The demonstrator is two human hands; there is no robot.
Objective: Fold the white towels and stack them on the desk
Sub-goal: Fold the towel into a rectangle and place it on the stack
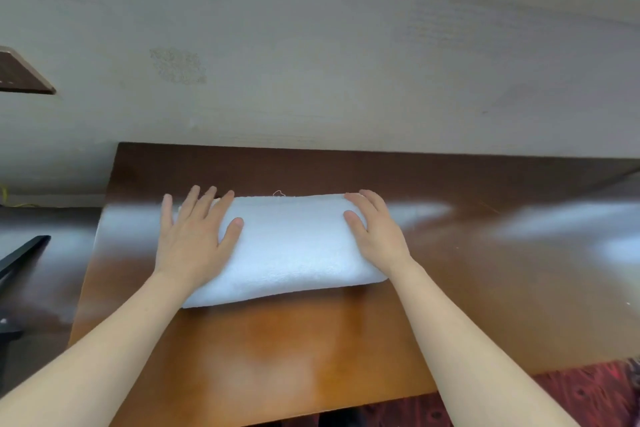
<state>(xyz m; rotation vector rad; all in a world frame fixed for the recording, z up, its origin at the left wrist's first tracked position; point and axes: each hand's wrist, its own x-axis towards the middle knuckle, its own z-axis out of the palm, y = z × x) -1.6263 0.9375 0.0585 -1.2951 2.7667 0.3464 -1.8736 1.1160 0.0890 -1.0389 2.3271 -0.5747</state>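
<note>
Head camera is looking down at a folded white towel [291, 246], which is lying flat on the wooden desk [277, 350] directly between the two hands. The left hand [194, 239] is resting on the towel's left end with its palm down and its fingers straight and spread. Its thumb is lying on the cloth and pointing toward the other hand, while the little finger is reaching past the towel's edge over the desk. The right hand [377, 236] is resting on the towel's right end, also opened flat, with its fingers held close together and laid over the far corner and its thumb pressing on the top surface. Neither hand is gripping or pinching the cloth. Both bare forearms are stretching in from the near edge. The towel's near long edge is sitting just below the wrists, and its far edge is lining up with the fingertips.

Beyond the fingertips a pale wall [311, 62] is rising behind the desk. Well out to the side of the left hand, a dark slanted bar [20, 253] is showing, too blurred to identify. Below the right forearm, red patterned carpet [588, 392] is showing past the desk's near edge.
</note>
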